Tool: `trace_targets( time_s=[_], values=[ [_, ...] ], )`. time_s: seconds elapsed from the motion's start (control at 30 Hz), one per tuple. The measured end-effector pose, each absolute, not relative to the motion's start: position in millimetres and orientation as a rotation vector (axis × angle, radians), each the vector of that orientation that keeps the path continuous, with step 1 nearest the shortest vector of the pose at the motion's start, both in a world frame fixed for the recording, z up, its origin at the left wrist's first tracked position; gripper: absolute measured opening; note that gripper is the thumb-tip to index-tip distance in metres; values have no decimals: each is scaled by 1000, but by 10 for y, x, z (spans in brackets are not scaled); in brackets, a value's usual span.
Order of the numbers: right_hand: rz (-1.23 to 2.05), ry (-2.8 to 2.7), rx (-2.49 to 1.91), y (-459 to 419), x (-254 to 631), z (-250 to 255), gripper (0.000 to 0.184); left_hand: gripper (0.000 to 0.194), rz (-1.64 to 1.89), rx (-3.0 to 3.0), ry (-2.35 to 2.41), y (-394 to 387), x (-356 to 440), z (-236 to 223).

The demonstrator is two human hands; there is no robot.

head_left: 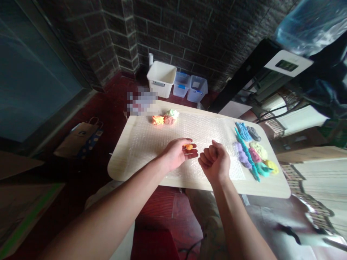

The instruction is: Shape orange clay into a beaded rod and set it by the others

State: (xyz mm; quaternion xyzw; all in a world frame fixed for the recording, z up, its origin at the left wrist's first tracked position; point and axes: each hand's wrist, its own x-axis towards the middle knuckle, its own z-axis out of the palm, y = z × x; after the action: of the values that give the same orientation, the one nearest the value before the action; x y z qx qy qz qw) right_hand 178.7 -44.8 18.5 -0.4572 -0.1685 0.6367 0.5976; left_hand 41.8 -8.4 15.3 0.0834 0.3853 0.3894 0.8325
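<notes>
On the upturned fingers of my left hand (179, 151) rests a small orange lump of modelling clay (189, 147), with the fingers slightly curled around it. Just to its right, my right hand (217, 160) is curled into a fist, and whatever it may hold is hidden. Both hands are above a sheet of bubble wrap (151, 144) spread over the pale table (119, 164). At the far left of the sheet sit an orange-yellow clay lump (157, 120), a salmon one (169, 120) and a pale green one (172, 113).
Along the table's right side lie a long teal twisted clay strip (247, 153), blue clay (243, 131), purple clay (243, 155) and several other coloured lumps. Beyond the far edge stand a white bin (162, 77) and clear boxes (197, 88). A paper bag (76, 139) is on the floor at left.
</notes>
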Motion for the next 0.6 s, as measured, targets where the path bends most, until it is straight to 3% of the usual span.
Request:
trace_targets(
  time_s=[0.27,0.5,0.6],
  values=[
    [1484,-460,-1106,-423,1834,97,52,27,804,176,848,-52,409,116],
    [1169,-891,-1119,-553,1695,128,2,43,744,223,850,-70,392,66],
    [893,-1245,-1244,-630,1638,110,15,39,750,217,854,-103,404,63]
  ],
)
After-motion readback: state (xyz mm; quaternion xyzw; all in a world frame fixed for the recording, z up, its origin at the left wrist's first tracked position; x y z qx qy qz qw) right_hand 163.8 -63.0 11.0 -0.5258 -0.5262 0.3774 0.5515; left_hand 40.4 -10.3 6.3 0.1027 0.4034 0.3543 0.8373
